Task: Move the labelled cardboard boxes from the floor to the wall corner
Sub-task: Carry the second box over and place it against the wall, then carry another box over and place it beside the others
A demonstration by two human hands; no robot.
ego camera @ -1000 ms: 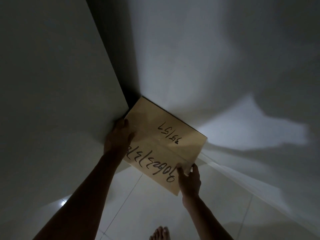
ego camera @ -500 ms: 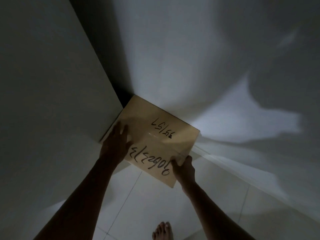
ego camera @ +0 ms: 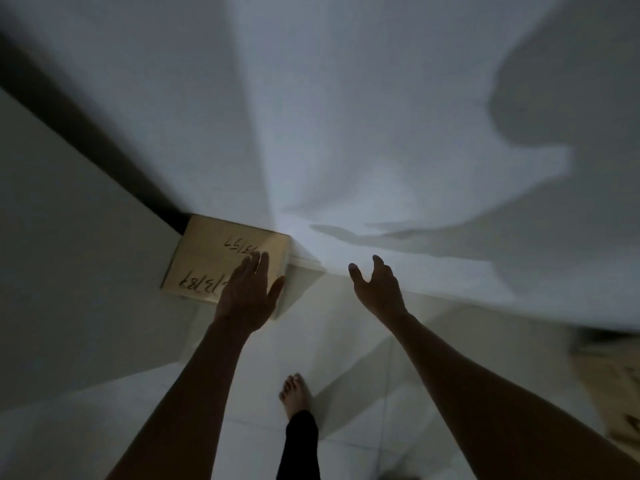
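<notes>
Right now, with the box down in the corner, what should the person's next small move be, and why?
Probably draw both hands back and turn right. The brown cardboard box with black handwriting sits in the wall corner, the open left hand hovers over it, the right hand is empty, and more blurred cardboard lies at the right edge.

Dim tiled floor (ego camera: 363, 393), bare walls (ego camera: 346, 116) (probably a home)

Dim, wide-angle view; long arm shadows across the wall (ego camera: 381, 133), blurred edges.
</notes>
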